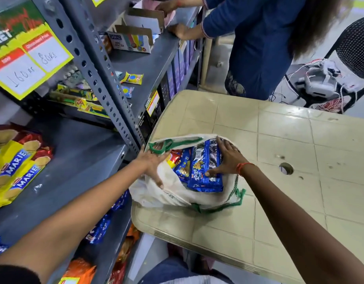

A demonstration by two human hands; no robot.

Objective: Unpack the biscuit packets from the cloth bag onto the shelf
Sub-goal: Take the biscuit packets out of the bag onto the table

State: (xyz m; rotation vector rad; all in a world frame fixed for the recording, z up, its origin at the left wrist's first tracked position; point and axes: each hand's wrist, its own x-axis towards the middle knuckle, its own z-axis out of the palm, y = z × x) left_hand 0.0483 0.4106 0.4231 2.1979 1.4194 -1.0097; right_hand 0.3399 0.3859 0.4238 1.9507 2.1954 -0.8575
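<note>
A white cloth bag (173,196) with green handles lies open on the beige plastic table (283,144). Inside it are several blue biscuit packets (183,167) and a red one. My right hand (226,158) grips the largest blue packet (205,175), thumb on its front, fingers over its far edge. My left hand (152,162) holds the bag's left rim, pulling the mouth open. The grey metal shelf (78,160) stands to the left, with yellow Marie biscuit packets (13,173) lying on it.
Another person in blue (265,37) stands at the far end, hands on the upper shelf near cardboard boxes (134,35). A slotted shelf post (107,87) rises beside the bag. More packets sit on the lower shelf (99,228). A black chair with wires (328,78) is behind the table.
</note>
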